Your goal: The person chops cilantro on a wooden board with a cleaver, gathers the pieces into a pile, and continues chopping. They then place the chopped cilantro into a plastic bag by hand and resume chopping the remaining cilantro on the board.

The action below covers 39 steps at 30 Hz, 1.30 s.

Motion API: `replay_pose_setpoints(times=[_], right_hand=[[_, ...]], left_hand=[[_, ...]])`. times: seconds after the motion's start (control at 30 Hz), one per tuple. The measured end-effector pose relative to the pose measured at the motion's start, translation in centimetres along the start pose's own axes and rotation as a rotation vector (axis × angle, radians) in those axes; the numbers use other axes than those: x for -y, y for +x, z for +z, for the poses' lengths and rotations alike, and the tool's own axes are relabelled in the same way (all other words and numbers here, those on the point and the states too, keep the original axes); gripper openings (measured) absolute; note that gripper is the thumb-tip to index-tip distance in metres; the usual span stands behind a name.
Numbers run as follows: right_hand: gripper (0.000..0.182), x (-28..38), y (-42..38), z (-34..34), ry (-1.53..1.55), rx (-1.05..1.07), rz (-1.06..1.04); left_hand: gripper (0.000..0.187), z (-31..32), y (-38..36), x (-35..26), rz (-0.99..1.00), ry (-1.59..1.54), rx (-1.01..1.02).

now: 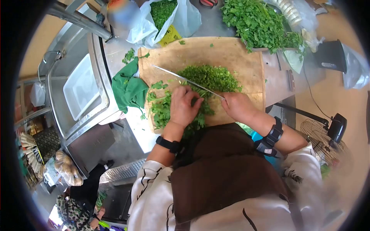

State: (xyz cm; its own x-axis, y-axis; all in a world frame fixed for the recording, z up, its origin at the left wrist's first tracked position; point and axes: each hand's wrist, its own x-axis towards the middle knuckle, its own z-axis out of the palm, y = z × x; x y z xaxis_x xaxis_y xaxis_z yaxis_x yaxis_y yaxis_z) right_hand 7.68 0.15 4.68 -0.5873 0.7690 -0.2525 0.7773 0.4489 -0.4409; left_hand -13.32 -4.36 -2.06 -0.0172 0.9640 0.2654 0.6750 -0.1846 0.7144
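Observation:
My right hand [239, 107] is closed round the handle of a kitchen knife [179, 76], whose long blade points to the upper left across a wooden cutting board [165, 56]. Finely chopped cilantro [214, 78] is heaped just beyond the blade. With curled fingers, my left hand [184, 107] presses on a bunch of uncut cilantro [161, 111] close to the knife. Leaves and stems stick out on both sides of that hand. Its fingertips are partly hidden, and the knife handle is covered by my right hand.
A green cloth [129, 86] lies at the board's left edge, beside a sink [104, 92]. Behind the board are a plastic bag [189, 17] of chopped greens and a tray heaped with cilantro [256, 25]. Another person [75, 210] is at lower left; a fan [322, 134] stands right.

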Motion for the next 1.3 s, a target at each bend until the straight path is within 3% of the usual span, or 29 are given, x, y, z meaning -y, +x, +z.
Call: replay_pose_setpoints(times=[0.23,0.43,0.63,0.83,1.03,1.13,1.3], right_hand=[[0.017,2.8,-4.0,-5.9,-0.089,0.177,0.099],[0.017,2.0,-1.1,-2.4,-0.088,0.213,0.156],[0.016,0.5,0.5,0.3,0.028,-0.014,-0.004],[0.015,2.7,-3.6,-5.5,-0.087,0.105,0.008],[0.015,2.3,-0.8,-2.3,-0.082,0.244,0.149],[0.016,1.6,1.1,0.5,-0.025,0.049,0.011],[0.017,1.3,0.0,-1.3,-0.029,0.043,-0.017]], left_hand=[[0.021,0.1,0.1,0.2,0.007,0.036,-0.077],[0.021,0.6,-0.3,0.8,-0.005,-0.01,-0.075],[0.02,0.3,-0.3,0.5,0.017,-0.02,-0.068],[0.022,0.7,-0.4,0.6,0.047,-0.008,-0.123],[0.022,0.7,-0.7,0.7,0.028,-0.019,-0.099],[0.022,0.5,-0.6,0.6,0.017,-0.005,-0.078],[0.022,0.3,-1.0,0.1,0.007,0.009,-0.086]])
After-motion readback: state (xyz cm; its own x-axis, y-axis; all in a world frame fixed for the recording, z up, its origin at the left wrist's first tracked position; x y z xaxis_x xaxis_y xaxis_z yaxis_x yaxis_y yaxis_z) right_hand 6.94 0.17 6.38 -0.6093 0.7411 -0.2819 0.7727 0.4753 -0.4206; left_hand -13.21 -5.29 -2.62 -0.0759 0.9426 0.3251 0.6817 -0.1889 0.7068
